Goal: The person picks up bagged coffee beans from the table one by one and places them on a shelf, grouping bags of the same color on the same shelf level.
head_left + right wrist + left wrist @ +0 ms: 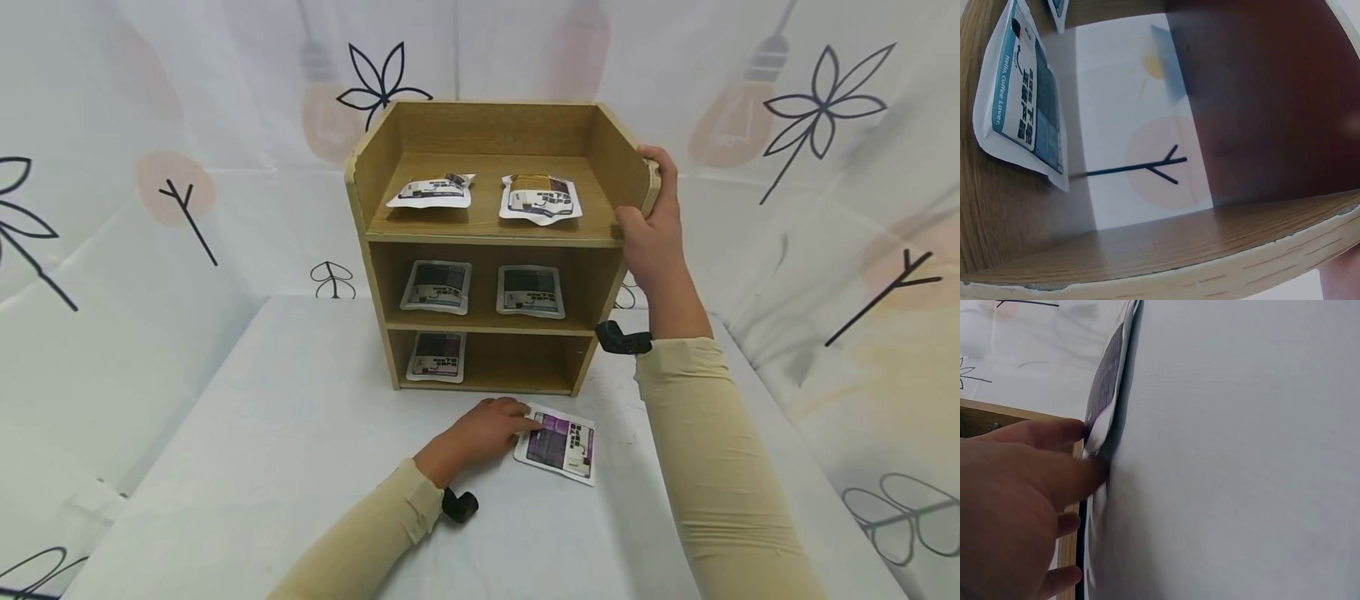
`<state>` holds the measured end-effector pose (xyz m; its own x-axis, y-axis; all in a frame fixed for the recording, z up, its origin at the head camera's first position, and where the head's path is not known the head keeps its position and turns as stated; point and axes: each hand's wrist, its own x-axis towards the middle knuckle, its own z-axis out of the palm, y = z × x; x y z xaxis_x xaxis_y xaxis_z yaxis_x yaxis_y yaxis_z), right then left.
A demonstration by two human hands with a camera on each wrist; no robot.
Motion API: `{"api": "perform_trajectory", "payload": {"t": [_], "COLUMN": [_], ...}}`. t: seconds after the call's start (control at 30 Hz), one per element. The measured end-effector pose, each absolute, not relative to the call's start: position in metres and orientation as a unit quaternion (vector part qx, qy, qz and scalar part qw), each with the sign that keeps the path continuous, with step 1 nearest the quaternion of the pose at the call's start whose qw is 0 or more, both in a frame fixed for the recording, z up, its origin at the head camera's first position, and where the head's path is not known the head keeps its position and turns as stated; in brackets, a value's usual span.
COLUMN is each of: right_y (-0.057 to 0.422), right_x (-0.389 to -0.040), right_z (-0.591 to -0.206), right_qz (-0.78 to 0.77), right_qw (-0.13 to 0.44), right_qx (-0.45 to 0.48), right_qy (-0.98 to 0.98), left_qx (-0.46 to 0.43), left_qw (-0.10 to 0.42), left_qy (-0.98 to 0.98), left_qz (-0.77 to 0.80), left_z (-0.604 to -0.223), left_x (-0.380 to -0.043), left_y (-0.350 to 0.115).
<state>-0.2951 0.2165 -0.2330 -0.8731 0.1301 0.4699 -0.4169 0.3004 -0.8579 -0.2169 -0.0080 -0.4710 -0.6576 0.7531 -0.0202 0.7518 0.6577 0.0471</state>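
On the white table lies a flat white-and-purple coffee bag (558, 442), in front of a small wooden shelf (495, 235). My left hand (483, 429) pinches the bag's near-left corner. In the left wrist view, the thumb and forefinger of that hand (1016, 500) meet at the edge of the coffee bag (1105, 384), with the thumb at its underside. My right hand (654, 229) grips the front edge of the shelf's right side panel, fingers on the outside, thumb toward the front. The right wrist view looks into a shelf compartment holding a teal-labelled coffee bag (1025, 94).
Two coffee bags (540, 198) lie on the top level and two darker-labelled coffee bags (529, 292) on the middle one. Another coffee bag (437, 357) is at the left of the bottom level. A patterned white curtain (262, 108) hangs behind the table (300, 433).
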Motion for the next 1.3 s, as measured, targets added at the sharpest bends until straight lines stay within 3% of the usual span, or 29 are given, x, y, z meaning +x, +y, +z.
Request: {"api": "perform_trajectory", "payload": {"t": [0.2, 0.47, 0.8, 1.17, 1.3], "right_y": [0.217, 0.217, 0.217, 0.217, 0.217], "right_x": [-0.295, -0.295, -0.296, -0.296, -0.295], "right_z": [-0.233, -0.233, -0.234, -0.235, -0.235], "right_qz": [0.588, 0.593, 0.591, 0.591, 0.592], "right_qw": [0.235, 0.238, 0.240, 0.243, 0.243], "right_qx": [0.096, 0.102, 0.102, 0.107, 0.108], "right_qy": [-0.768, -0.762, -0.764, -0.762, -0.761], "left_qx": [0.447, 0.499, 0.460, 0.454, 0.431], "left_qw": [-0.007, -0.077, -0.047, -0.115, -0.113], "left_qy": [0.894, 0.861, 0.871, 0.857, 0.858], "left_qz": [0.015, 0.070, 0.167, 0.215, 0.256], "left_z": [-0.477, -0.472, -0.465, -0.468, -0.471], "left_x": [-0.218, -0.214, -0.203, -0.198, -0.197], "left_y": [-0.009, -0.009, -0.003, -0.002, 0.000]}}
